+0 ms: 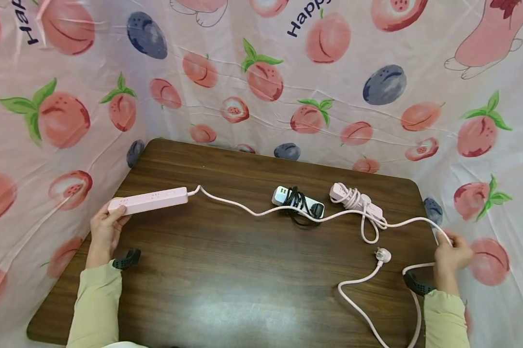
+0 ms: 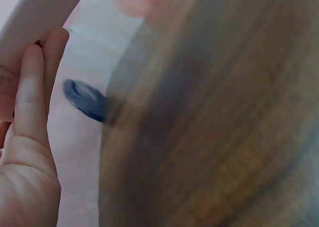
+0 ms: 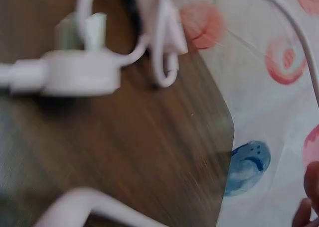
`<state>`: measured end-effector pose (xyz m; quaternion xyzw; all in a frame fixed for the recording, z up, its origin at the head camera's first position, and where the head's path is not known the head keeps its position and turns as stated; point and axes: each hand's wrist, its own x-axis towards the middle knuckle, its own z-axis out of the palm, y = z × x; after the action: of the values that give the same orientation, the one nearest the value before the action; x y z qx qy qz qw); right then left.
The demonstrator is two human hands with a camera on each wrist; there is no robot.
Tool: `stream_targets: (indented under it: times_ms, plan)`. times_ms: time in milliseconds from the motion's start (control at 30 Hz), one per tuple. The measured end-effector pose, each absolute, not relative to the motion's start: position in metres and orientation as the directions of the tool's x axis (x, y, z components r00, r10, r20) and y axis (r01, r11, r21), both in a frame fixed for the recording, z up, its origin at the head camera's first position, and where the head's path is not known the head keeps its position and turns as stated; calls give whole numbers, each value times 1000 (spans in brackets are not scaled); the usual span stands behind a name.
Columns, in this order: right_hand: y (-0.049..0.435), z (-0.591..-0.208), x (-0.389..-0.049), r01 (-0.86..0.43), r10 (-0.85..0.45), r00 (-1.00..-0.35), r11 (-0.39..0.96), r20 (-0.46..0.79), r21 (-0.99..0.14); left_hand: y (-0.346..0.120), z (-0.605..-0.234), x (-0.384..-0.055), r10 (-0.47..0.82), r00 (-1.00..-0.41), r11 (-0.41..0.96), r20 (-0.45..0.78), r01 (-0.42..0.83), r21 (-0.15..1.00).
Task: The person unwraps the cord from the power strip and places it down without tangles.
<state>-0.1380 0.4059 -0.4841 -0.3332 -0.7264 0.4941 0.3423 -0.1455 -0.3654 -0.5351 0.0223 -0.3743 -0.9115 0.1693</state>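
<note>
My left hand [image 1: 106, 226] grips the outer end of a pale pink power strip [image 1: 150, 200], held up above the left side of the table. In the left wrist view its fingers [image 2: 31, 95] lie along the underside of the strip [image 2: 30, 23]. From the strip's other end a pink cord [image 1: 257, 213] runs across to the right. At the table's right edge my right hand [image 1: 452, 251] holds that cord between thumb and fingers. Beyond the hand the cord loops down and back to its plug [image 1: 382, 255], whose prongs show. Only fingertips [image 3: 311, 182] of this hand appear in the right wrist view.
Toward the back of the brown table [image 1: 226, 261] lies a white power strip [image 1: 280, 194] wrapped in black cord. Beside it is a second pink strip [image 1: 376, 210] with its cord wound round it. The stretched cord passes over both in the head view. A fruit-printed curtain [image 1: 226, 43] surrounds the table.
</note>
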Motion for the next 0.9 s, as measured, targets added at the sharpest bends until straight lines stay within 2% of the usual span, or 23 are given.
stream_targets:
  times_ms: [167,333,433,500,600,667,733,800,900]
  plan:
    - [398,-488,-130,159,664,-709,480,238,-863,-369,-547,-140,-262,-963,-657,60,223,720]
    - [399,-496,-124,164,570,-798,520,197,-838,-374,-559,-138,-191,-981,-678,39,161,718]
    - [402,-499,-119,136,474,-862,560,182,-817,-379,-562,-134,-138,-990,-592,0,82,801]
    - [403,-499,-117,92,365,-913,620,182,-779,-382,-562,-131,-117,-992,-426,-41,13,905]
    - [403,-495,-116,6,196,-962,712,190,-703,-384,-559,-126,-108,-990,-27,-92,-90,996]
    - [399,-492,-116,-38,119,-974,756,194,-654,-382,-556,-126,-109,-988,244,-107,-131,961]
    - [395,-490,-116,-60,67,-980,799,188,-598,-377,-553,-129,-85,-991,439,-101,-128,889]
    - [389,-488,-117,-74,27,-984,838,177,-541,-372,-551,-132,-62,-995,572,-84,-104,814]
    - [382,-487,-119,-95,-29,-989,876,145,-472,-363,-548,-136,-21,-999,696,-48,-49,716]
